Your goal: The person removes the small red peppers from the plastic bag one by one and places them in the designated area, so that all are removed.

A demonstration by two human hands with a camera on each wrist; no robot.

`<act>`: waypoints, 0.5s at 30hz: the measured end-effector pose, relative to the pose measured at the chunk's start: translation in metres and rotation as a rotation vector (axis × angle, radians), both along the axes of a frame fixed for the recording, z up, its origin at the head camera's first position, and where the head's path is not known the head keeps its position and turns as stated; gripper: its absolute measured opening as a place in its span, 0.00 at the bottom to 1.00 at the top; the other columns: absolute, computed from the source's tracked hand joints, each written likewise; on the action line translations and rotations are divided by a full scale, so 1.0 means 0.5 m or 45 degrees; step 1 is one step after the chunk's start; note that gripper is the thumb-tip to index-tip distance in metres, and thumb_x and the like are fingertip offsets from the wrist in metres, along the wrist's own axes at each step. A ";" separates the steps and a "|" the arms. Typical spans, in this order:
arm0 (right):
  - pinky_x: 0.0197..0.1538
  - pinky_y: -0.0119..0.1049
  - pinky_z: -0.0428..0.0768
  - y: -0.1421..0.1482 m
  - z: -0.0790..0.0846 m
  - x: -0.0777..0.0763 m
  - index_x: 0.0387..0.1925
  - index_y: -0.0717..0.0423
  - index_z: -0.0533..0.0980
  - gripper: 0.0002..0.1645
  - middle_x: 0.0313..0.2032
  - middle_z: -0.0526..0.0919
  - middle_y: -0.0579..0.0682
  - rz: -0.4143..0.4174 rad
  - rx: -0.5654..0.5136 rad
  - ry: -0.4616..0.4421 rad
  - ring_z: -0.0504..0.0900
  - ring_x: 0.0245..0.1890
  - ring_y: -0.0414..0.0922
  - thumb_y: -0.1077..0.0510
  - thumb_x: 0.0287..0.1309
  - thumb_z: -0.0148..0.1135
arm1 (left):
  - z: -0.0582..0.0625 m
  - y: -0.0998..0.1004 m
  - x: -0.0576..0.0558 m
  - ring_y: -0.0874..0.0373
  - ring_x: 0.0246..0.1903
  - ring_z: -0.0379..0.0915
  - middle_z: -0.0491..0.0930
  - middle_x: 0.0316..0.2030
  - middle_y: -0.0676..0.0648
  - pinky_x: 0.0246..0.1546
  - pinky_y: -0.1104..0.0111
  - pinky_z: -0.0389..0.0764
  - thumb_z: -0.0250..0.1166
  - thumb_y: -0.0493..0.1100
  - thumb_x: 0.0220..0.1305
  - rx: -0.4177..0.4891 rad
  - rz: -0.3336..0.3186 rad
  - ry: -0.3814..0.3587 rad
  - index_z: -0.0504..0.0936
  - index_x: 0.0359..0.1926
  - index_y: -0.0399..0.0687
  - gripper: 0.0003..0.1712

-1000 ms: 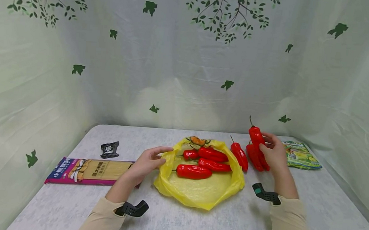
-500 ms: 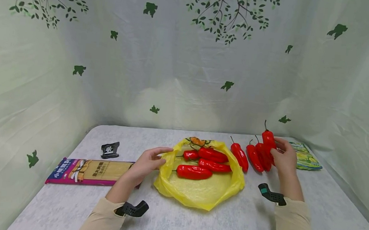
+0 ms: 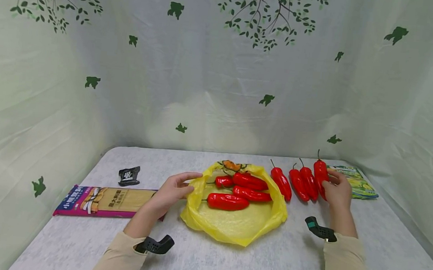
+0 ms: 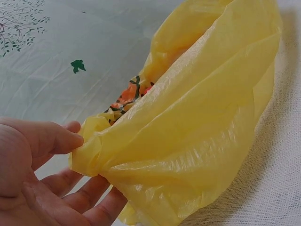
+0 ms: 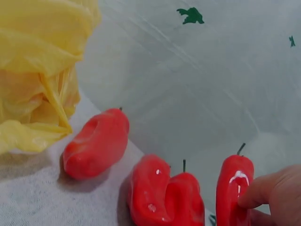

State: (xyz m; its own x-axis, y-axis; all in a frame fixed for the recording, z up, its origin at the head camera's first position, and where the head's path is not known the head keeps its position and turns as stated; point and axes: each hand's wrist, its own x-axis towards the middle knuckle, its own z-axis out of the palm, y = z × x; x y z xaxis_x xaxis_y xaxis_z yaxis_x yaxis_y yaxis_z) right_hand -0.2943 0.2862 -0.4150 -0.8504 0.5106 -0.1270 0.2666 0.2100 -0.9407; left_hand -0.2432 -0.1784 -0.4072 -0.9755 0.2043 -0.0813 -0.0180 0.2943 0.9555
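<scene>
While the left hand point(image 3: 172, 191) pinches the left rim of the yellow bag point(image 3: 231, 233) between thumb and fingers, the right hand point(image 3: 339, 193) grips a red pepper point(image 3: 320, 172), stem up, well to the bag's right. Four peppers point(image 3: 228, 202) lie inside the bag. Three loose peppers point(image 3: 280, 184) lie right of it, the nearest just beside its rim. Farther right of the bag: green packet point(image 3: 359, 184). Left of the bag: long pink-edged packet point(image 3: 119, 199), partly behind the forearm, and small black packet point(image 3: 129, 176).
</scene>
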 end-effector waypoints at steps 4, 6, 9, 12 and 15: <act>0.65 0.54 0.76 0.008 -0.005 0.002 0.76 0.48 0.59 0.35 0.75 0.61 0.57 -0.021 0.061 -0.020 0.63 0.71 0.57 0.58 0.69 0.51 | 0.001 0.001 0.001 0.54 0.50 0.77 0.71 0.69 0.46 0.50 0.66 0.82 0.56 0.35 0.70 0.005 0.006 -0.009 0.77 0.65 0.57 0.25; 0.65 0.54 0.76 0.010 -0.007 0.004 0.75 0.50 0.59 0.34 0.74 0.62 0.58 -0.032 0.096 -0.029 0.64 0.70 0.58 0.58 0.69 0.51 | 0.001 0.002 0.001 0.54 0.50 0.77 0.71 0.68 0.46 0.50 0.66 0.82 0.57 0.35 0.70 0.005 0.008 -0.010 0.77 0.65 0.57 0.25; 0.65 0.55 0.76 0.013 -0.011 0.006 0.74 0.53 0.62 0.32 0.73 0.64 0.61 -0.050 0.160 -0.037 0.65 0.69 0.59 0.58 0.69 0.51 | 0.001 0.002 0.001 0.55 0.50 0.77 0.71 0.68 0.46 0.50 0.66 0.82 0.57 0.35 0.70 0.005 0.008 -0.008 0.77 0.65 0.57 0.25; 0.64 0.54 0.77 0.017 -0.016 0.006 0.72 0.54 0.65 0.30 0.71 0.67 0.62 -0.066 0.206 -0.047 0.66 0.68 0.60 0.59 0.69 0.51 | 0.001 0.003 0.001 0.55 0.50 0.77 0.71 0.68 0.46 0.50 0.66 0.82 0.57 0.35 0.70 0.006 0.007 -0.008 0.77 0.65 0.57 0.25; 0.63 0.53 0.77 0.021 -0.022 0.005 0.70 0.55 0.68 0.28 0.69 0.68 0.63 -0.072 0.232 -0.058 0.67 0.66 0.59 0.59 0.70 0.51 | 0.000 0.002 0.001 0.54 0.50 0.77 0.71 0.68 0.47 0.50 0.66 0.82 0.57 0.36 0.70 0.005 0.004 -0.007 0.77 0.65 0.57 0.24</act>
State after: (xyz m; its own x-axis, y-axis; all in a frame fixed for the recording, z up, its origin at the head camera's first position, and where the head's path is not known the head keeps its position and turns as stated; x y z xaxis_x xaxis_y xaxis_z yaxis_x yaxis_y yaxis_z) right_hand -0.2917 0.2964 -0.4259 -0.8152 0.5755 -0.0656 0.3241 0.3593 -0.8752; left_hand -0.2427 -0.1774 -0.4072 -0.9758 0.2012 -0.0855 -0.0240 0.2903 0.9566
